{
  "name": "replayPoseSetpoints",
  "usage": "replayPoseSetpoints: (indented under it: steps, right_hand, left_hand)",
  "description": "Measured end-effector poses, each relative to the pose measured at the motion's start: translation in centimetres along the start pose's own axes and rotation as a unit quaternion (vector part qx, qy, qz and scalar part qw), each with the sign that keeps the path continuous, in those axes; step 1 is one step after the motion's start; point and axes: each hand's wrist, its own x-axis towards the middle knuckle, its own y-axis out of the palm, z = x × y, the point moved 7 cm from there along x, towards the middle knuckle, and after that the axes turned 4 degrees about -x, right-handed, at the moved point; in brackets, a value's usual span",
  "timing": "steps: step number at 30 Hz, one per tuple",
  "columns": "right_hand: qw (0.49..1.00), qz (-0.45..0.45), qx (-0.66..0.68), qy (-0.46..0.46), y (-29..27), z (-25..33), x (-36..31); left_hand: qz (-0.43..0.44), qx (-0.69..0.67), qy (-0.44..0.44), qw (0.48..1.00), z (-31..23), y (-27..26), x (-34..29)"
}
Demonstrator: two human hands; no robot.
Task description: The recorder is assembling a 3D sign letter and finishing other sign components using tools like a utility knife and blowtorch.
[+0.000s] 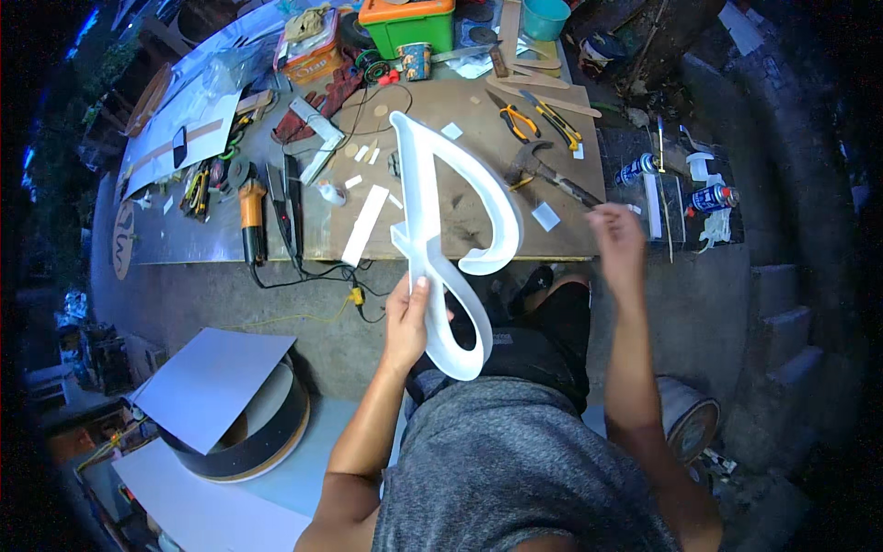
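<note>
My left hand grips a white channel letter shell by its lower stem, thumb on top. The piece is hollow with raised walls, a tall curved shape with a loop at the bottom, and it is tilted up over the table's front edge. My right hand is slightly blurred at the table's right edge, fingers curled together. Its fingertips are at the handle end of a claw hammer lying on the table; whether they grip it or something small is hidden.
On the worktable lie orange-handled pliers, a yellow-black cutter, an angle grinder, a hair straightener and white offcuts. Spray cans stand at right. A round drum shape carries a white sheet.
</note>
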Motion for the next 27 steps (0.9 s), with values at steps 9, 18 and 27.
replayPoseSetpoints:
  steps: [9,18,27]
  right_hand:
    - [0.896,0.264,0.353,0.048,10.6,6.6,-7.5]
    - [0.875,0.308,0.373,-0.03,10.7,9.5,-8.0]
    - [0.941,0.228,0.25,0.023,7.3,6.5,-7.6]
  left_hand:
    - [0.149,-0.04,0.036,0.987,-0.4,3.4,-2.1]
    - [0.202,0.014,0.048,0.978,-1.3,4.6,-3.9]
    - [0.188,-0.022,0.026,0.982,-0.9,4.3,-3.7]
